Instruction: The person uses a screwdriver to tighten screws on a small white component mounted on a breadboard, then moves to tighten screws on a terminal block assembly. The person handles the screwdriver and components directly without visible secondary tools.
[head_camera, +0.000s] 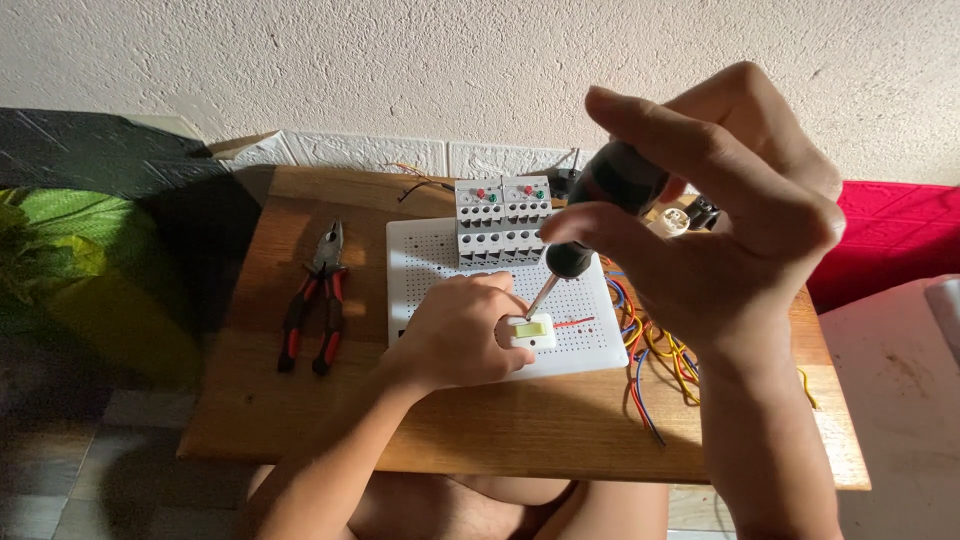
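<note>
Right hand (735, 215) clamps black-handled metal screwdriver (590, 215), tip kept square beneath its fingers; left hand (455, 335) pinches small white plastic block (534, 331) steady.

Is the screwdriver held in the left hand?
No, the right hand grips the screwdriver, while the left hand steadies the small white part.

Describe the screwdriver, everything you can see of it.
The screwdriver has a dark, rounded handle and a thin metal shaft. It slants down and to the left, its tip on the small white part that the left hand steadies on the white perforated board. The right hand holds the handle in a fingertip grip.
</note>
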